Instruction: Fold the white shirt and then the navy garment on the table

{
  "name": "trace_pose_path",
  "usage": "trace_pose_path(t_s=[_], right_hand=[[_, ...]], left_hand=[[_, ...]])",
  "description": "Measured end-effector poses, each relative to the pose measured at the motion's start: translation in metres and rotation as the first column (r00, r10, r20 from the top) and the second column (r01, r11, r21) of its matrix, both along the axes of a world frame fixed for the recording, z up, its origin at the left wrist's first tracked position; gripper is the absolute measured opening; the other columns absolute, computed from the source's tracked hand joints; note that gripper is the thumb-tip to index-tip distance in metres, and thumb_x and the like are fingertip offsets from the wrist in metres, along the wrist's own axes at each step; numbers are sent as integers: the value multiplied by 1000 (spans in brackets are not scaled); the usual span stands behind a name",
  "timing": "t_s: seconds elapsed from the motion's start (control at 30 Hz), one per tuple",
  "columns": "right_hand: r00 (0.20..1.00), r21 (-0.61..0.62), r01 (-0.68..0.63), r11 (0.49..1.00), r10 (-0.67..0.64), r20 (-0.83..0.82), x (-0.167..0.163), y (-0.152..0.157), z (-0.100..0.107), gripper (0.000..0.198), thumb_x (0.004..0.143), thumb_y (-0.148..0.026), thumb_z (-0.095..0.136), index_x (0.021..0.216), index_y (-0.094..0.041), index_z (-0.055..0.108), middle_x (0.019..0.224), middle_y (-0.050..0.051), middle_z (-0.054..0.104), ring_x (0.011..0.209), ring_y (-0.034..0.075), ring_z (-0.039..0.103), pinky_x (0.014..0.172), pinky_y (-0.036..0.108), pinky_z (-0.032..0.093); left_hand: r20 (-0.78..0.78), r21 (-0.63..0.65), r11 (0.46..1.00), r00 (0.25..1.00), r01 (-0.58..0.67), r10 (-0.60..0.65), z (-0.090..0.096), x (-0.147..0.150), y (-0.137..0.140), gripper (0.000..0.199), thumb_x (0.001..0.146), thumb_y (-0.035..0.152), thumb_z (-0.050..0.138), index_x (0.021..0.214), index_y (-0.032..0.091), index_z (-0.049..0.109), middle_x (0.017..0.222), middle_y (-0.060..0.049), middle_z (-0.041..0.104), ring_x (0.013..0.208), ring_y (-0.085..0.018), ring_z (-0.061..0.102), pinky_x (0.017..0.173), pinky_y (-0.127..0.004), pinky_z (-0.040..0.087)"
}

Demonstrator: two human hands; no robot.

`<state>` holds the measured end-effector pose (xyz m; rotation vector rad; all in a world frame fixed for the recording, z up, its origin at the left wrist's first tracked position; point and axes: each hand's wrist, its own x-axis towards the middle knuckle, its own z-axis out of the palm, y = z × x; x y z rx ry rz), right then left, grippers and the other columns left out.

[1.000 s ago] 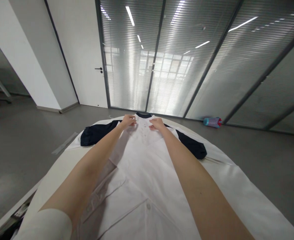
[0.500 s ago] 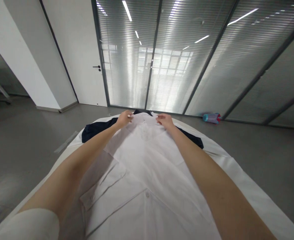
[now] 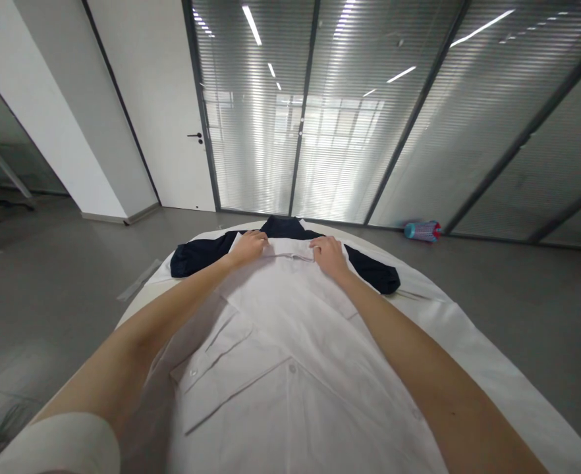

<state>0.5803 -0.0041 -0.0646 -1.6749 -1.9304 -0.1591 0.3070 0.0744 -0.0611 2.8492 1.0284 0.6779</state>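
A white button-up shirt (image 3: 295, 316) lies spread front side up, its collar end away from me and its lower part close to me. At the left of the collar, my left hand (image 3: 249, 247) has its fingers closed on the fabric. My right hand (image 3: 329, 254) grips the collar's right side, fingers curled over the edge. A dark navy garment (image 3: 284, 227) lies beneath and beyond the white shirt, its sleeves sticking out on both sides. The fingertips are partly hidden in the cloth.
Both garments rest on a table with a white covering (image 3: 461, 349). Behind it stand a glass partition with blinds (image 3: 340, 151) and a white door (image 3: 172, 118). A blue and red patterned bundle (image 3: 423, 231) lies on the grey floor at right.
Both hands have come slightly nearer to me, with the shirt's collar end. The collar looks flatter, and more of the navy garment shows beyond it.
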Motion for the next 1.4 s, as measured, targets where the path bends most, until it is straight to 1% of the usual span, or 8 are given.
trace_pose_path(t_s=[0.13,0.33,0.57,0.7,0.9,1.07,1.2,1.4], right_hand=[[996,21,-74,997,73,44,-40,14,14,40,96,-17,42,128,-12,66,140,14,59,128,30,50,109,48,35],[956,-172,-194,966,225,188,-63,24,4,49,97,-21,42,144,-10,50,154,14,43,140,30,40,114,46,31],[917,-160,-244,956,282,284,-34,6,0,53,87,-14,54,141,-18,55,151,12,47,135,28,42,110,44,33],[887,-73,-195,978,208,413,-50,3,6,34,94,-15,46,121,-16,67,130,16,61,119,32,47,101,46,33],[904,17,-110,994,93,417,-71,1,6,33,98,-23,41,116,-11,67,114,20,64,108,33,49,94,46,33],[894,-74,-224,972,235,382,-60,-3,0,29,94,-29,50,109,-14,70,116,16,66,108,29,54,96,41,37],[953,-62,-160,985,171,250,-56,1,-7,46,101,-31,35,136,-13,58,146,13,53,134,25,43,113,38,29],[955,-424,-59,904,175,240,-57,12,-17,72,101,-62,16,161,-23,17,167,5,15,152,29,16,122,55,8]], left_hand=[[68,66,997,997,-29,25,2,31,-2,48,91,13,43,137,12,59,144,-15,54,139,-29,43,117,-46,33],[-38,-121,982,989,-147,143,-26,47,-3,54,99,32,42,152,19,40,159,-12,36,149,-33,28,120,-53,22],[-14,-184,973,990,-141,140,-41,40,-1,57,100,39,40,153,17,39,157,-14,38,148,-35,29,120,-53,20],[48,-202,971,989,-126,138,-39,41,-3,57,101,40,39,153,16,39,159,-14,34,150,-35,25,121,-53,18],[274,-186,979,953,-82,132,-32,34,-10,51,103,37,32,149,20,45,160,-12,34,152,-28,21,122,-54,14],[82,-122,989,992,-81,91,-32,35,-13,53,102,38,34,149,16,46,156,-13,41,147,-30,32,121,-51,21],[-69,-52,990,989,-131,127,-36,38,-14,56,103,39,31,155,19,37,157,-10,39,147,-32,33,120,-53,21],[-227,-27,973,949,-230,218,-34,38,-16,59,102,46,29,157,24,31,162,-8,29,149,-38,24,119,-58,17]])
